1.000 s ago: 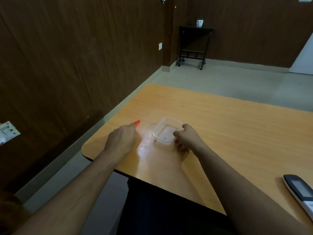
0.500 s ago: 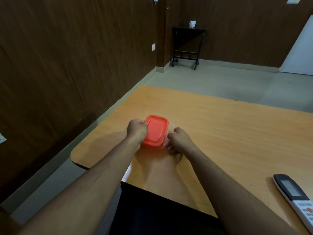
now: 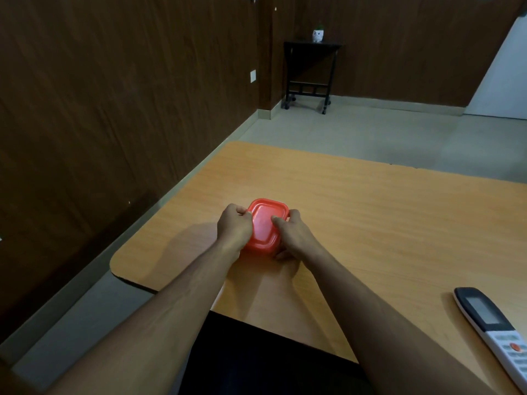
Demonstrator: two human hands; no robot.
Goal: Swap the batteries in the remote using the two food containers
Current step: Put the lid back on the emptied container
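A small food container with a red lid (image 3: 263, 223) sits on the wooden table (image 3: 385, 223) near its left front corner. My left hand (image 3: 234, 228) grips its left side, fingers curled over the lid's edge. My right hand (image 3: 291, 233) holds the right side, thumb pressing on the lid. The clear body under the lid is mostly hidden by my hands. The white remote (image 3: 496, 332) with a dark screen lies face up at the table's right front edge. I see only one container and no batteries.
A brown panelled wall runs along the left, close to the table's edge. A black side table on wheels (image 3: 309, 72) with a small white pot (image 3: 318, 35) stands in the far corner. Grey floor lies beyond the table.
One second ago the clear container stood without its lid, the red lid in my left hand. The lid came onto the container, and now both hands press around it.
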